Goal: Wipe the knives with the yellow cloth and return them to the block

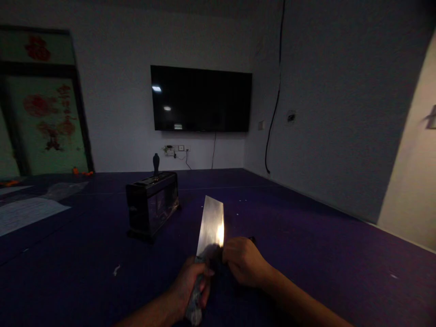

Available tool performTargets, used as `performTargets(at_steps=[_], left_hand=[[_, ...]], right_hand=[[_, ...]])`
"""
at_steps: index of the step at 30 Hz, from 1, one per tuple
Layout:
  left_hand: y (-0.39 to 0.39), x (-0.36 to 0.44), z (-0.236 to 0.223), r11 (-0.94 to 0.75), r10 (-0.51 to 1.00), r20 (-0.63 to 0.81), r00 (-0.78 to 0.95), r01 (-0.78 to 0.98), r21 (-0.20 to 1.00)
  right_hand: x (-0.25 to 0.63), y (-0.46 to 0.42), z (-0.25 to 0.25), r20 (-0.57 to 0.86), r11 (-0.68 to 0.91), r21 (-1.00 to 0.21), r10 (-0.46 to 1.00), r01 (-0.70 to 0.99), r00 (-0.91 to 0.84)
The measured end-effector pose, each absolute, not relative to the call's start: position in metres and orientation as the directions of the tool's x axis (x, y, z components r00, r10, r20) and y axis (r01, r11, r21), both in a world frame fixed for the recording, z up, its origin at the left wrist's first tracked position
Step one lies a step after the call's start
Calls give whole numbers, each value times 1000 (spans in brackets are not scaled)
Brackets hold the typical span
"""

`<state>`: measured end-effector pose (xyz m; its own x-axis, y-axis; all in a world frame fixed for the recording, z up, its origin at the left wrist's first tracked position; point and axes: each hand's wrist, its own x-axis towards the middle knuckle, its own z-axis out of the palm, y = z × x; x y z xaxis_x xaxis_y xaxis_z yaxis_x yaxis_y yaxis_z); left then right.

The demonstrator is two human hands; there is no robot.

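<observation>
My left hand [192, 284] is wrapped around the handle of a cleaver [211, 220], whose broad metal blade points up and away from me. A bright patch of light lies along the blade's right edge. My right hand [243, 261] is closed in a fist beside the lower part of the blade. A small dark tip shows past its knuckles; the rest of what it holds is hidden. Ahead and to the left, a black box-shaped thing with a glossy side [153, 204] stands on the purple floor [289, 240], apart from both hands.
Behind the box rises a dark vase-shaped object [156, 163]. A television [202, 100] hangs on the far wall, above sockets and wires. Pale sheets [30, 213] lie at the left, near a door [47, 122]. A black cable [274, 113] hangs in the corner. The room is dim.
</observation>
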<state>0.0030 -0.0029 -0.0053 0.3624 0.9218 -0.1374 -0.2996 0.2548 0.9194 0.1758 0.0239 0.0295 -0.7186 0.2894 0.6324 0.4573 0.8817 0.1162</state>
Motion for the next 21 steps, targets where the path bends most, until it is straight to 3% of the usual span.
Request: performTargets(at_steps=[5,10,13,15,17,21], left_hand=[[-12,4,3,246,925,-142,351,-272,930],[-18,4,11,165,941,-89,326,-213,963],[-16,0,30,65,950,-51,307,-34,997],[-11,-7,54,-24,966,-23,258,176,984],[-3,-17,86,-96,984,21,176,429,898],[16,-44,161,-158,983,170,73,806,571]], right_hand=[[175,23,29,647,882,189,219,431,-731],[190,31,29,767,839,166,220,518,-603],[202,39,28,807,813,130,246,568,-537],[209,44,26,816,805,106,266,584,-514],[213,46,25,816,804,91,279,588,-507],[219,49,21,801,806,94,288,584,-526]])
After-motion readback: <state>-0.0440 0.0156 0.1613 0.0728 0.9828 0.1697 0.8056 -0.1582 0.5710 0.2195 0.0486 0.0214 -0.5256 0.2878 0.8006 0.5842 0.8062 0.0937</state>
